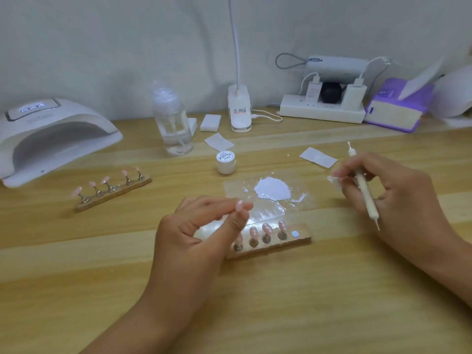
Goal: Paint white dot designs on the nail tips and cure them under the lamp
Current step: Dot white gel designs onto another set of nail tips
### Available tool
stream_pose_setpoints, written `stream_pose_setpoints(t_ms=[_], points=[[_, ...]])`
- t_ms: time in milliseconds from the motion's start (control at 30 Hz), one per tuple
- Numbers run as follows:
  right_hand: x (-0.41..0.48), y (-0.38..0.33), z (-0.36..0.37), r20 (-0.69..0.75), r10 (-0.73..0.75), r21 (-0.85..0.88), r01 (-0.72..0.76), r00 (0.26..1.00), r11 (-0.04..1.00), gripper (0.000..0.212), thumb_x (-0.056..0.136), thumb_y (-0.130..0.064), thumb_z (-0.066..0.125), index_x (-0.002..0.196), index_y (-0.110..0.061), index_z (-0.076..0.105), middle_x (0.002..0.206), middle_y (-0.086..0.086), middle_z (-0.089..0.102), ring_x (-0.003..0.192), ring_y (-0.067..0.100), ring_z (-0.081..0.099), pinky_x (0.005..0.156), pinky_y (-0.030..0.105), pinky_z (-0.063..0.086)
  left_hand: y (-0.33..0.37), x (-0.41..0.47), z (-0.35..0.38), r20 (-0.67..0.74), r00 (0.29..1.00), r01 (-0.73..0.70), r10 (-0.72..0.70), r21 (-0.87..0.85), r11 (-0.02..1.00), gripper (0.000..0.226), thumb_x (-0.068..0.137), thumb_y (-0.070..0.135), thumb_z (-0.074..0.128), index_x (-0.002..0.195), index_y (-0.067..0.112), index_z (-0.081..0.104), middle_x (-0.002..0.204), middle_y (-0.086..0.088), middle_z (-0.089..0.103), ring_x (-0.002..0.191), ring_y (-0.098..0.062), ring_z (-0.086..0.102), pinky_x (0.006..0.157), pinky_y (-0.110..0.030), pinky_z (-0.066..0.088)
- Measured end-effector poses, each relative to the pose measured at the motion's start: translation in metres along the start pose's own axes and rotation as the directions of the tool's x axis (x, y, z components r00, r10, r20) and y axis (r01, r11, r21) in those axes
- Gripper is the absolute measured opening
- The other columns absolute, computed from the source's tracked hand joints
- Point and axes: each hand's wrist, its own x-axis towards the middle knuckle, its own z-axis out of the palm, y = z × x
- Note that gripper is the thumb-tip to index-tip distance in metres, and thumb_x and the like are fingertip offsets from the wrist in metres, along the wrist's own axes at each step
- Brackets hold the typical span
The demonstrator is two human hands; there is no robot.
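The left hand (204, 226) pinched a nail tip (240, 203); the right hand (383, 185) gripped a dotting pen (366, 192). A slack pinch could drop the tip into the white paint (272, 187).

1. A single view, worn on the person's head, faces forward and down across the light wooden tabletop (332, 290).
2. It sits close above the left hand (194, 233) and right hand (390, 190), which enter from the bottom edge. The small pink nail tip (240, 203) pinched in the left and the slim white dotting pen (366, 195) gripped in the right can be made out.
3. Farther off, the white arched curing lamp (51, 139) at left and the pale wall (102, 47) fill the frame's top.
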Motion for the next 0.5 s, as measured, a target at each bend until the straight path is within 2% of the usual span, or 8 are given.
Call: stream_pose_setpoints(t_ms=[100,133,200,300,400,500], points=[[0.006,0.004,-0.002,-0.03,0.007,-0.078,-0.009,1.0,0.997,0.005,0.092,-0.02,0.071,0.095,-0.017,0.073,0.086,-0.001,0.071,0.083,0.021,0.062,0.077,0.033,0.044,-0.005,0.006,-0.004,-0.077,0.988,0.123,-0.131,-0.102,0.987,0.01,0.077,0.025,0.076,0.084,0.028,0.082,0.089,0.005,0.077,0.067,0.007,0.057,0.061,-0.001,0.038],[0.01,0.004,-0.005,-0.057,0.001,-0.067,-0.005,0.998,0.998,0.012,0.096,-0.027,0.065,0.096,-0.019,0.074,0.089,-0.005,0.072,0.087,0.015,0.063,0.081,0.03,0.044,-0.007,0.009,-0.005,-0.094,0.98,0.163,-0.176,-0.13,0.978,0.01,0.076,0.023,0.077,0.083,0.027,0.082,0.091,-0.001,0.077,0.065,0.007,0.056,0.059,0.0,0.038],[0.026,0.004,-0.01,-0.08,0.021,0.1,-0.013,0.997,0.995,0.026,0.104,-0.035,0.05,0.098,-0.024,0.073,0.092,-0.009,0.073,0.086,0.003,0.064,0.081,0.019,0.043,-0.011,0.016,-0.008,-0.105,0.968,0.213,-0.229,-0.145,0.966,0.01,0.075,0.023,0.078,0.082,0.027,0.082,0.094,-0.008,0.076,0.067,0.005,0.058,0.056,0.0,0.039],[0.051,-0.002,-0.009,-0.026,0.02,0.289,-0.011,0.999,0.957,0.039,0.109,-0.035,0.03,0.107,-0.017,0.064,0.081,0.001,0.068,0.077,0.001,0.059,0.073,0.012,0.042,-0.014,0.025,-0.011,-0.069,0.962,0.256,-0.266,-0.126,0.959,0.009,0.071,0.025,0.08,0.079,0.028,0.082,0.092,-0.013,0.075,0.065,0.0,0.058,0.057,-0.001,0.041],[0.066,-0.015,0.013,0.044,-0.01,0.38,-0.007,0.999,0.925,0.045,0.109,-0.03,0.029,0.091,-0.008,0.064,0.068,0.005,0.058,0.065,-0.002,0.053,0.064,0.006,0.038,-0.018,0.035,-0.014,0.029,0.956,0.294,-0.292,-0.095,0.951,0.008,0.071,0.023,0.082,0.078,0.026,0.082,0.087,-0.019,0.072,0.066,-0.012,0.06,0.058,-0.01,0.048],[0.07,-0.024,0.042,0.114,0.016,0.472,-0.069,0.993,0.879,0.045,0.107,-0.023,0.041,0.071,-0.009,0.064,0.05,0.0,0.05,0.049,0.003,0.047,0.053,0.012,0.037,-0.02,0.044,-0.014,0.135,0.951,0.287,-0.277,-0.063,0.956,0.008,0.07,0.022,0.085,0.076,0.023,0.082,0.085,-0.018,0.071,0.069,-0.02,0.064,0.064,-0.021,0.054]])
